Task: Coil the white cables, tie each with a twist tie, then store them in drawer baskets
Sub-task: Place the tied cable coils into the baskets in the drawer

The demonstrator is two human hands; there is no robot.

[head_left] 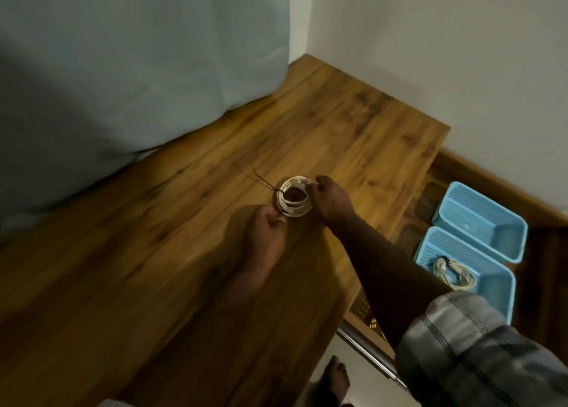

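A coiled white cable (293,200) lies on the wooden tabletop (338,123). A thin dark twist tie (261,177) is wound on the coil's left side, its ends sticking up and to the left. My right hand (330,199) pinches the coil's right edge. My left hand (266,231) grips the coil's near-left edge with curled fingers. In an open drawer at the right sit two light blue baskets. The nearer basket (491,286) holds a tied white cable coil (453,276). Nothing lies in the farther basket (488,219).
A grey-blue curtain (138,62) hangs over the table's back left. White walls meet at the corner behind. My bare foot (336,379) stands on the pale floor below the table's front edge. The drawer's metal rail (368,353) runs along the near right.
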